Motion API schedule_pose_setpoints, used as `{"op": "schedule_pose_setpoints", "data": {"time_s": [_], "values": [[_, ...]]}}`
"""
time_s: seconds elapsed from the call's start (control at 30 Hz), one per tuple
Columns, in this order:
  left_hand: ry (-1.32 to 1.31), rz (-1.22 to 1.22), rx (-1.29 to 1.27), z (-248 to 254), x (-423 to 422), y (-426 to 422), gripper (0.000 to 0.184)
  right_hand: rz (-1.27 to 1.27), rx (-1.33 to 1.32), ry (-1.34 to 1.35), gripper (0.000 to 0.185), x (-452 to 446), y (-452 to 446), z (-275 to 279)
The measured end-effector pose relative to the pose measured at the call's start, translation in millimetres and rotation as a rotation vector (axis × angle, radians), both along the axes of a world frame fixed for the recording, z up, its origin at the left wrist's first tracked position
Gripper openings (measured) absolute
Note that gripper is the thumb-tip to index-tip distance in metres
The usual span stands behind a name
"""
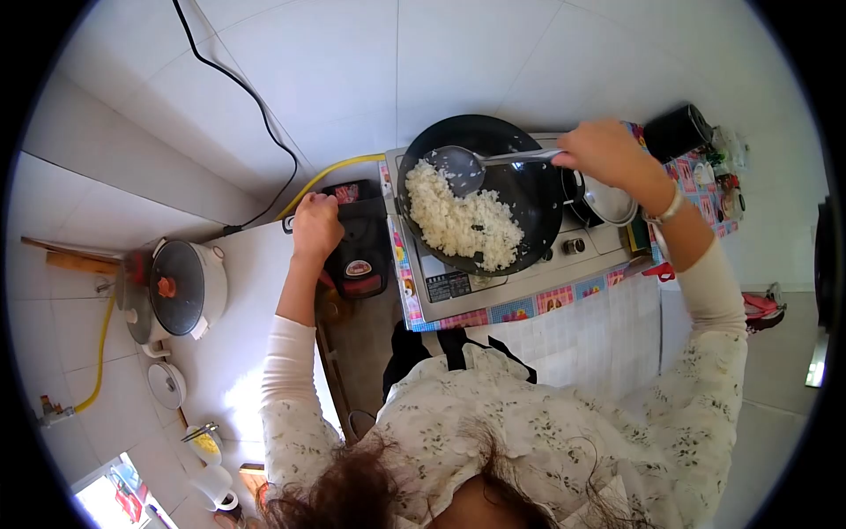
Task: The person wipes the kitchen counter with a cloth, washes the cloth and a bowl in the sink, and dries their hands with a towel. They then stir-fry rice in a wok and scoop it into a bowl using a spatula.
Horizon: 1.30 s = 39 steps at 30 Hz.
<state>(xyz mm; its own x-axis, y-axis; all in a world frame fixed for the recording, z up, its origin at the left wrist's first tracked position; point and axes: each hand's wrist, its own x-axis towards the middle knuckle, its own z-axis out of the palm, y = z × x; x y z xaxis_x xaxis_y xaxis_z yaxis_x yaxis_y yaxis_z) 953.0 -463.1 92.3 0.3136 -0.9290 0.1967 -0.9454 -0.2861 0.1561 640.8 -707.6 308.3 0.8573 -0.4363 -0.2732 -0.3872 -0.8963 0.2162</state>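
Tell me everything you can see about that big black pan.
The pan is round and wide with sloping sides, dark and apparently metal. Its long black handle sticks out leftward, and the left hand grips it. White rice is heaped along the left and near side, while much of the right side shows bare black surface with stray bits. A ladle, held by the right hand, dips in among the rice. The pan is over the stove; its underside is hidden.
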Motion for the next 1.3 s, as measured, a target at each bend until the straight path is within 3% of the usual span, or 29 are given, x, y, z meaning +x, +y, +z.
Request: {"op": "schedule_pose_setpoints", "data": {"time_s": [0.1,0.2,0.3,0.4,0.5,0.6,0.73,0.83,0.87,1.1,1.2,1.3], "values": [[-0.02,-0.015,0.003,-5.5,2.3,-0.3,0.011,0.17,-0.095,-0.149,0.023,-29.1,-10.4,28.8],[-0.023,-0.01,-0.01,-4.2,1.4,0.8,0.012,-0.032,-0.051,0.088,0.023,-41.3,-9.0,49.6],[0.01,0.0,0.003,1.6,-1.1,-0.6,0.013,-0.163,0.006,0.314,0.022,-50.3,-5.4,36.4],[0.02,0.003,-0.001,8.1,-4.4,-0.4,0.013,-0.711,0.356,0.473,0.028,-32.3,19.2,40.4],[0.053,-0.002,-0.052,8.3,-3.9,1.2,0.01,-0.386,0.391,0.292,0.032,-49.0,32.8,7.3],[0.003,0.003,-0.042,3.2,-3.2,-0.4,0.01,-0.266,0.542,0.133,0.039,-60.5,23.2,-34.8],[-0.023,-0.016,-0.041,2.0,-1.8,-0.1,0.011,-0.18,0.692,0.03,0.045,-73.1,-7.1,-34.3],[0.0,-0.022,-0.04,-4.3,1.7,-1.0,0.011,-0.833,0.874,0.279,0.045,-56.2,-11.0,12.9],[-0.005,-0.022,-0.035,-5.1,1.5,-1.6,0.011,-0.872,0.867,0.281,0.044,-50.7,-11.0,25.9],[0.004,-0.008,-0.025,3.2,-1.8,0.5,0.012,-0.439,0.268,0.666,0.042,1.3,5.9,63.2],[0.039,0.001,-0.034,2.2,-1.8,1.0,0.01,-0.361,0.231,0.792,0.042,10.9,14.1,65.4],[0.063,0.001,-0.036,3.0,-2.2,1.0,0.009,-0.415,0.375,0.824,0.042,17.1,32.3,64.1]]}}
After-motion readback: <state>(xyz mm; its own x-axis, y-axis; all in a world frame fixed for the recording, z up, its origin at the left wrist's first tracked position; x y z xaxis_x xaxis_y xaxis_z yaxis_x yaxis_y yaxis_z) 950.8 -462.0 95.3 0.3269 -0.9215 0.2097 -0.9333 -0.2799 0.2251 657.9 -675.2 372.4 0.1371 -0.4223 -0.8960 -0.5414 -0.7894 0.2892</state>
